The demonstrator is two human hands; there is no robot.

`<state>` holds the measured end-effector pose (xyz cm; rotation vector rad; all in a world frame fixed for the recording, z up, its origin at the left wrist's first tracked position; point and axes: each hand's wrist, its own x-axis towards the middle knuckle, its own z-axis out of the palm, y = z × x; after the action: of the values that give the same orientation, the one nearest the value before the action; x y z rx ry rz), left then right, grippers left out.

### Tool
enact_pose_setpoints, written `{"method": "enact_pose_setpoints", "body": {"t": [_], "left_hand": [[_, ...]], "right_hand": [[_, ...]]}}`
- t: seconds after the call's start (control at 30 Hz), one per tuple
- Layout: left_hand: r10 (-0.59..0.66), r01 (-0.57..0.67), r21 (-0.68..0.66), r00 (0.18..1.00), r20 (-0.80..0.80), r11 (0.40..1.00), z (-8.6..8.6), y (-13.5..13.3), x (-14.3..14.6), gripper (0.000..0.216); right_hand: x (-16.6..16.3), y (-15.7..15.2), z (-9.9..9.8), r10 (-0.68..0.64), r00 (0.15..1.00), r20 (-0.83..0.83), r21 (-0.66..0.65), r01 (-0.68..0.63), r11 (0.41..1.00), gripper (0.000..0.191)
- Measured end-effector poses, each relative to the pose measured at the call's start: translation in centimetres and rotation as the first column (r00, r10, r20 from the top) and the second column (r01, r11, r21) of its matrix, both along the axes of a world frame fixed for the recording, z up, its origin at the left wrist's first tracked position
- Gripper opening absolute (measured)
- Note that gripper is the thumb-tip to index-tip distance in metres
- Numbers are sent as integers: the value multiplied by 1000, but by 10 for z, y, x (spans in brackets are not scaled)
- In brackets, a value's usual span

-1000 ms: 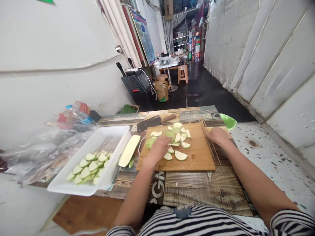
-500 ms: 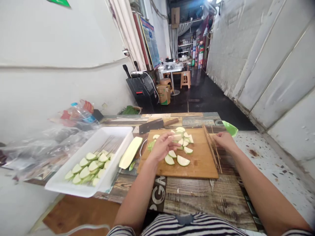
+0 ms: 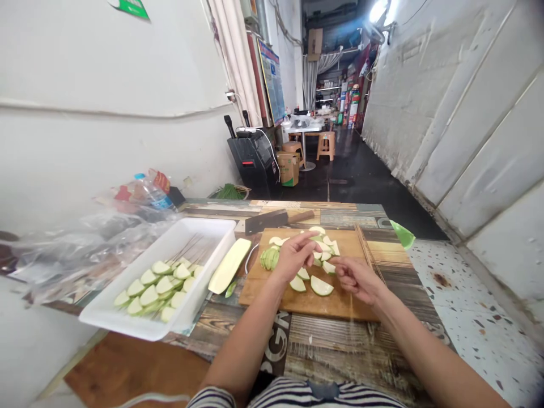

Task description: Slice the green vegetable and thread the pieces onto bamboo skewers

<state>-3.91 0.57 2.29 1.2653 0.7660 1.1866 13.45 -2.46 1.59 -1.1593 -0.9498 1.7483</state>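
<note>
At lower left of the frame, a white rectangular plastic tray (image 3: pixel 212 238) holds green-skinned squash slices. Over the rectangular wooden cutting board (image 3: pixel 331 303) at centre, the left hand (image 3: pixel 291 258) pinches a pale half-moon squash slice (image 3: pixel 312 238). Just right of it, the right hand (image 3: pixel 355 277) is curled; what it grips cannot be told. Thin bamboo skewers (image 3: pixel 366 249) lie along the board's right edge.
</note>
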Motion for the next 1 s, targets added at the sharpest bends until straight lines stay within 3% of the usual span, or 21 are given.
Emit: {"method": "enact_pose_setpoints", "body": {"t": [0.1,0.33,0.47,0.57,0.73,0.87,1.0], "left_hand": [[-76,76,23,997,-2,997,1,-3,-1,36],[-188,198,59,973,-136,978,2,-8,-3,38],[-34,44,59,988,-153,997,1,-7,-3,48],[48,-55,-48,989,-137,997,-8,-5,2,42],[-11,31,-291,998,70,956,-18,-4,12,27],[150,-14,-452,952,267,892,-19,3,7,15],[246,-23,-526,901,358,850,-20,10,0,15]], "right_hand": [[-5,-4,-1,25,993,-117,-11,-26,1000,31],[-1,-4,-3,11,979,-204,24,-6,1000,31],[-2,-6,-3,-18,982,-191,46,27,999,34],[-3,-6,-1,-48,985,-168,60,59,996,36],[-7,-5,-4,-82,992,-96,77,90,993,34],[-6,-13,-5,-89,996,-22,108,91,990,35],[-10,-31,4,-4,1000,-8,197,6,980,29]]}}
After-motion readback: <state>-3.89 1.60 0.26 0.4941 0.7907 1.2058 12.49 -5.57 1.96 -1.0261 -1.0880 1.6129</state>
